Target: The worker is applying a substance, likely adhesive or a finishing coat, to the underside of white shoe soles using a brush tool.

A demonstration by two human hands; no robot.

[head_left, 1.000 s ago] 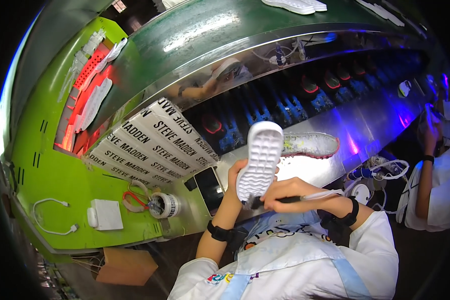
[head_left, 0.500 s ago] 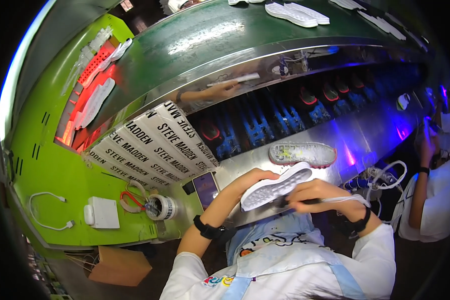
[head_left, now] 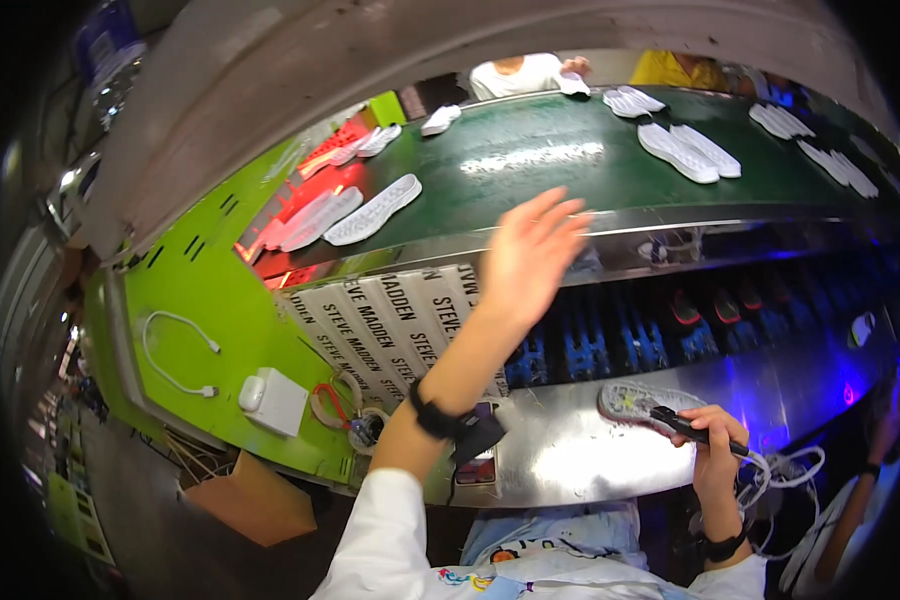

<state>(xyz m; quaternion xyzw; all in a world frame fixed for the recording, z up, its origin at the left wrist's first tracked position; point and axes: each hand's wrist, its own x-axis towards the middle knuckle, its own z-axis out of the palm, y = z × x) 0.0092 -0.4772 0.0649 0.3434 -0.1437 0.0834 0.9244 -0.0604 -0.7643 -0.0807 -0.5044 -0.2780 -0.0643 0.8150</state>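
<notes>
My left hand [head_left: 535, 255] reaches over the near edge of the green conveyor belt [head_left: 500, 190], its fingers spread and nothing in it. To its left, a white shoe sole [head_left: 375, 210] lies on the belt beside another sole [head_left: 320, 218]. My right hand [head_left: 715, 440] grips a slim black pen-like tool [head_left: 682, 424] with a white cord; its exact kind cannot be told. The tip of the tool is over a grey, studded sole-shaped piece [head_left: 635, 402] on the metal ledge [head_left: 550, 460].
More white soles [head_left: 690, 152] sit along the belt, and people stand beyond it. A printed box panel [head_left: 385, 325] stands by the ledge. On the green table [head_left: 205, 330] are a white cable [head_left: 155, 350], a white box [head_left: 275, 400] and tape rolls [head_left: 340, 395]. A co-worker's arm [head_left: 860, 510] is at right.
My left hand has let go of the white sole and moved up over the belt, where another sole now lies. My right hand has moved right with the tool. The view has shifted.
</notes>
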